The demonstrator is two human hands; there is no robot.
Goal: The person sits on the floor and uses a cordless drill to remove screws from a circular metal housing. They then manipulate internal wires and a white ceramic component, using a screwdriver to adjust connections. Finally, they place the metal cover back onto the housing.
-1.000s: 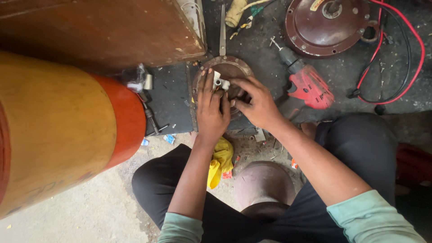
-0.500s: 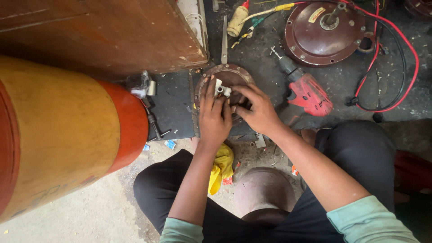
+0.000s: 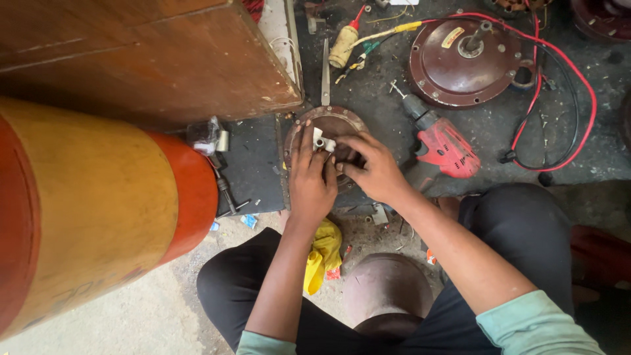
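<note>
At the far left a big cylinder (image 3: 85,217), yellow with an orange-red end, fills the frame edge and crowds the pale concrete floor (image 3: 131,322) below it. Above it stands a brown wooden cabinet (image 3: 151,59), its lower corner reaching almost to the work spot. Just right of the cylinder's end a small metal tool (image 3: 213,141) lies on a dark mat (image 3: 253,164).

At the middle, on dark grimy ground, sits a round rusty motor plate (image 3: 328,125). The left hand (image 3: 310,177) lies flat on the plate's left side, fingers (image 3: 305,138) spread and pressing down beside a small white block (image 3: 322,141). The right hand (image 3: 371,167) comes in from the right, its fingers curled together on the plate's centre just beside the block; whether they pinch anything I cannot tell. A yellow rag (image 3: 322,253) lies under the left forearm, between the person's dark-trousered knees.

Right of the hands lies a red drill (image 3: 444,144), close to the right wrist. Beyond it rests a dark red motor cover (image 3: 463,62) with a shaft, ringed by a red wire (image 3: 582,92) that loops toward the right edge. A screwdriver (image 3: 345,43) lies near the top. Free ground is scarce; the open patch is the floor at lower left.
</note>
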